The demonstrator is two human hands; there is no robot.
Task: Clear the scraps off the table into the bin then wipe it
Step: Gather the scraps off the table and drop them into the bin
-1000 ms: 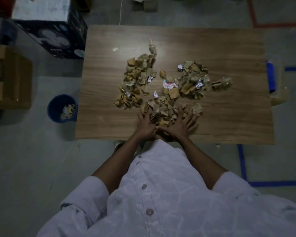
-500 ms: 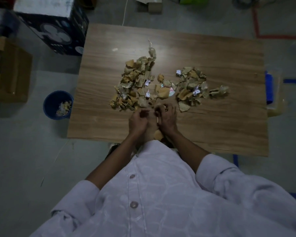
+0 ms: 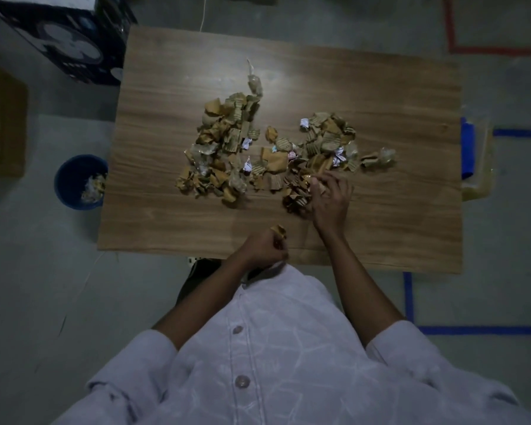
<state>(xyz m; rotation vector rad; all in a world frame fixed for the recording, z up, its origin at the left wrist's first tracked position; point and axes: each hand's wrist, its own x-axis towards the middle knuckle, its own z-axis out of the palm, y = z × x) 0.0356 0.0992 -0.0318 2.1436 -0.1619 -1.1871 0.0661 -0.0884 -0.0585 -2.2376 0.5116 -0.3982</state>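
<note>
At the table's near edge, left hand grips scraps.

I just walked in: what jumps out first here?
A heap of torn cardboard scraps sprawls across the middle of the wooden table. The left hand grips a few at the near edge; the right hand curls round more in the heap. A blue bin stands on the floor, left.

A black box and cardboard box sit on the floor.
</note>
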